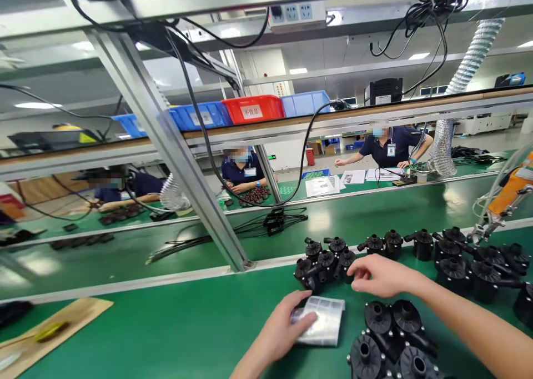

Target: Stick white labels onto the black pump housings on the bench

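Note:
My left hand (285, 326) rests on a small stack of clear plastic bags (322, 323) lying on the green bench mat (175, 323), fingers curled over its left edge. My right hand (381, 275) hovers just beyond the stack, fingers bent and loosely apart, at a cluster of black round pump housings (322, 262). Nothing shows inside the right hand. More black pump housings (391, 334) lie under my right forearm.
Further black housings (466, 257) fill the bench's right side beside an orange hanging tool (506, 193). An aluminium frame post (187, 168) stands at centre left. Cardboard (50, 329) lies at the left. Several people sit at the far green bench; blue and red bins (254, 109) sit overhead.

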The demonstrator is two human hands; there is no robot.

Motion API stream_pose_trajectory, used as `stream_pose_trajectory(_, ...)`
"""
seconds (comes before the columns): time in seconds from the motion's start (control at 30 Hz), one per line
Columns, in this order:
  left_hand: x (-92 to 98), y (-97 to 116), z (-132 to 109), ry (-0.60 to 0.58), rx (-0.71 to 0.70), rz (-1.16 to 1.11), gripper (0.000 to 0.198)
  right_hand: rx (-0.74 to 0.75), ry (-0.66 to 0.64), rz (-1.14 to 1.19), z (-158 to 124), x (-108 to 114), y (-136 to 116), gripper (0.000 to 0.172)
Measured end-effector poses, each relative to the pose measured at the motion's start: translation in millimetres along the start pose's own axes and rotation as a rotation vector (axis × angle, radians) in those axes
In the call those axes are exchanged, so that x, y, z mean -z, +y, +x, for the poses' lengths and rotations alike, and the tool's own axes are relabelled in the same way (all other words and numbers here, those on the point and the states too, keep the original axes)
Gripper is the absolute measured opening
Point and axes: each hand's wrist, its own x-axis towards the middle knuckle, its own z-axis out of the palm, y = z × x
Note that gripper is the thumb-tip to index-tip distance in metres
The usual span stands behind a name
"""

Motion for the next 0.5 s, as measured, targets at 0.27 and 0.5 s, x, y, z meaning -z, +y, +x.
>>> stream_pose_trajectory(0.27,-8.4,-8,-10,0.07,-0.055,-0.211,0.053,0.073,-0.104,-0.175,37,-44,-18,0.036)
stream_pose_trajectory(0.5,-14.4,-5,-9,0.252,-0.122,-0.48,0.056,0.154,-0.051,-0.283,52,-52,-41,0.026)
